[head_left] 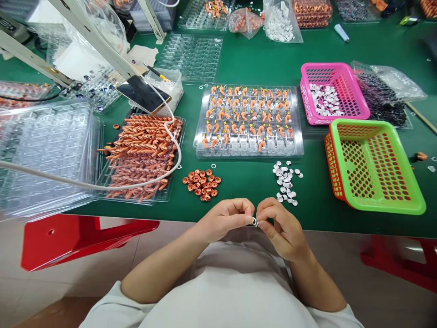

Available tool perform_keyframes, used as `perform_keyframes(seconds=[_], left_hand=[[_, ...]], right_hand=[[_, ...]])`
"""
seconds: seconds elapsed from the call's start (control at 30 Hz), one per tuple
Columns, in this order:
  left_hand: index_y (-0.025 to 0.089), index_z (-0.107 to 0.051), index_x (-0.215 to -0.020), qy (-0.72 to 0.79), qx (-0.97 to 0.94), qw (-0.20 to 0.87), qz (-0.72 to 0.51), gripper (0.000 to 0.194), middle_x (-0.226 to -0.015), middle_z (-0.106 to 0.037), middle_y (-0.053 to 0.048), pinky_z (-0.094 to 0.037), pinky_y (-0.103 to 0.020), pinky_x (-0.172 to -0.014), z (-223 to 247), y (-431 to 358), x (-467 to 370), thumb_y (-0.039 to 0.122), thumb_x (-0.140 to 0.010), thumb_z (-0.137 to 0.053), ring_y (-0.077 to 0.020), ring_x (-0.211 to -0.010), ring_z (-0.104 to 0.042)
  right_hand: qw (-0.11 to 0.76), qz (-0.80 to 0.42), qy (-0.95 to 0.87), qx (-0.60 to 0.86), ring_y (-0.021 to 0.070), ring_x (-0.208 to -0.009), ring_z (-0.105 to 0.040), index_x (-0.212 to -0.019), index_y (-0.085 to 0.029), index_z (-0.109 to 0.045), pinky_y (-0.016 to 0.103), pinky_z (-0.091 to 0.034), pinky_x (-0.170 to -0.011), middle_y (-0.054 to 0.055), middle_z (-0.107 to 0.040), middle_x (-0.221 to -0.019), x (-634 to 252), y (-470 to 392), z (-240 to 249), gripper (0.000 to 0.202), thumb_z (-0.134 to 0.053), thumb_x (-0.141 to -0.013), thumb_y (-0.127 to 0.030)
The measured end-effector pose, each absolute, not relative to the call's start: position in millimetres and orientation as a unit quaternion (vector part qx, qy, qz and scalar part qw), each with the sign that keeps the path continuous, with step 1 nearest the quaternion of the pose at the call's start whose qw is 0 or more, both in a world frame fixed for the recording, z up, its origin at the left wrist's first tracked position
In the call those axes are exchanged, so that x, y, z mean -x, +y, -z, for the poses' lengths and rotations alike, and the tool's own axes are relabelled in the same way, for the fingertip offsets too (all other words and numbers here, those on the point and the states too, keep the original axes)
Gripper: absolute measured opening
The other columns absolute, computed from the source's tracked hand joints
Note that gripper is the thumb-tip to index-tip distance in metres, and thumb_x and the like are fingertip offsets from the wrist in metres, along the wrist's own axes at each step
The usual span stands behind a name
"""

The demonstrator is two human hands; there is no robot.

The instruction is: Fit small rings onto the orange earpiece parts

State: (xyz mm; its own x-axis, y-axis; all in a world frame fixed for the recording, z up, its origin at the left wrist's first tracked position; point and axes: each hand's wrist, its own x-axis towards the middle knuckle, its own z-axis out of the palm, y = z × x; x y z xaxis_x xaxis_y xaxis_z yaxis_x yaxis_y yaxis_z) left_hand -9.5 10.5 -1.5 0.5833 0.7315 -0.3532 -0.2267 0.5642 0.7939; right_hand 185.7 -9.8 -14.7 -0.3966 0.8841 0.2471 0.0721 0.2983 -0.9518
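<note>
At the table's near edge, my left hand [229, 219] pinches a small white ring with a dark inside [254, 222] between thumb and fingers. My right hand [282, 228] is closed at the same spot, its fingertips meeting a small pale piece that touches the ring; its exact kind is too small to tell. Beyond my left hand lies a pile of small copper-coloured round cups [202, 184]. Past my right hand is a scatter of small white discs [286, 180], some with dark undersides. Farther back, a clear compartment tray [239, 148] holds rows of curved orange parts.
A tray of long copper-coloured parts [143, 159] sits left, crossed by a white cable [178, 152]. A phone [145, 95] rests beside a clear box. Right are a pink basket [355, 102] with white pieces and a green basket [375, 205]. Stacked clear trays [44, 150] stand far left.
</note>
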Motion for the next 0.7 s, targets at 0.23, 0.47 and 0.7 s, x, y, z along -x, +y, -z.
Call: perform_keyframes(seconds=[0.23, 0.47, 0.7], left_hand=[[0.015, -0.053, -0.07, 0.348, -0.366, 0.81, -0.298, 0.027, -0.079, -0.049, -0.001, -0.031, -0.027, -0.067, 5.6, 10.9, 11.1, 0.035, -0.078, -0.07, -0.0135, -0.072, -0.04], [0.015, -0.054, -0.071, 0.348, -0.358, 0.816, -0.289, 0.027, -0.079, -0.049, -0.001, -0.032, -0.028, -0.068, 4.2, 10.5, 9.0, 0.036, -0.078, -0.071, -0.0137, -0.073, -0.041], [0.015, -0.054, -0.071, 0.35, -0.354, 0.818, -0.289, 0.029, -0.079, -0.049, -0.001, -0.032, -0.027, -0.068, 3.4, 10.8, 7.6, 0.037, -0.076, -0.073, -0.0132, -0.072, -0.041]], right_hand=[[0.42, -0.485, -0.678, 0.358, 0.0172, -0.085, -0.056, -0.096, -0.022, -0.057, 0.031, -0.046, -0.071, 0.005, -0.056, -0.092, -186.9, -9.9, 16.1, 0.01, -0.052, -0.093, -0.013], [0.42, -0.485, -0.682, 0.352, 0.0182, -0.085, -0.056, -0.096, -0.022, -0.057, 0.032, -0.048, -0.07, 0.005, -0.057, -0.091, -185.8, -9.4, 16.2, 0.009, -0.052, -0.094, -0.015], [0.419, -0.482, -0.683, 0.353, 0.0186, -0.085, -0.057, -0.095, -0.022, -0.057, 0.033, -0.049, -0.07, 0.005, -0.058, -0.091, -185.4, -9.6, 17.1, 0.007, -0.053, -0.094, -0.017]])
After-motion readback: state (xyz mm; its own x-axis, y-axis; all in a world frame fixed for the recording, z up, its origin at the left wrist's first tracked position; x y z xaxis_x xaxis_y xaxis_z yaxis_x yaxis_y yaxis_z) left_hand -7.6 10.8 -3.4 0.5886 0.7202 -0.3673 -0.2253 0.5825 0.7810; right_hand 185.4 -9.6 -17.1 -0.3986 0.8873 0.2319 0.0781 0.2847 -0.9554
